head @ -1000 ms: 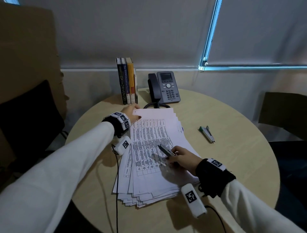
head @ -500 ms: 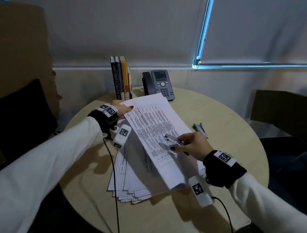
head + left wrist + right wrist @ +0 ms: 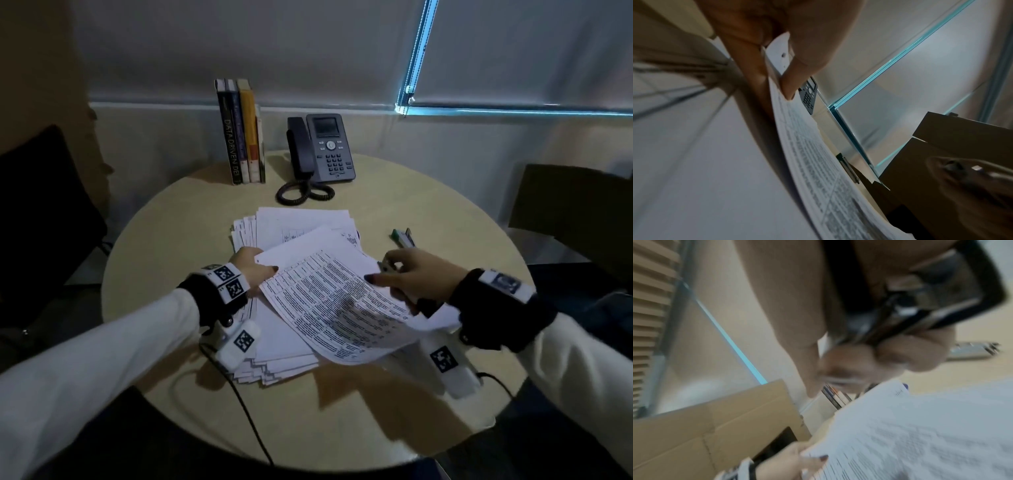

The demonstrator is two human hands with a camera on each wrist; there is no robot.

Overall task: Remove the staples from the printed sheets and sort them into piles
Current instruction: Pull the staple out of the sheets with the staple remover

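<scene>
A messy stack of printed sheets (image 3: 301,219) lies mid-table. My left hand (image 3: 262,269) pinches the top-left corner of one printed set (image 3: 329,301) and holds it lifted and tilted over the stack's near right part. In the left wrist view the thumb and a finger of my left hand (image 3: 777,78) clamp that corner of the printed set (image 3: 807,146). My right hand (image 3: 387,272) grips a dark metal staple remover (image 3: 385,264) at the set's right edge, one fingertip resting on the page. The staple remover (image 3: 920,305) is blurred in the right wrist view.
A green stapler (image 3: 402,237) lies on the round wooden table (image 3: 428,212), right of the stack. A desk phone (image 3: 325,147) and upright books (image 3: 241,132) stand at the back. Dark chairs sit left and right, and a cardboard box (image 3: 715,426) stands off to the left.
My left hand lifted the top set by its corner and drew it toward me over the stack. The right hand rose off the pile with the staple remover and followed to the set's right edge.
</scene>
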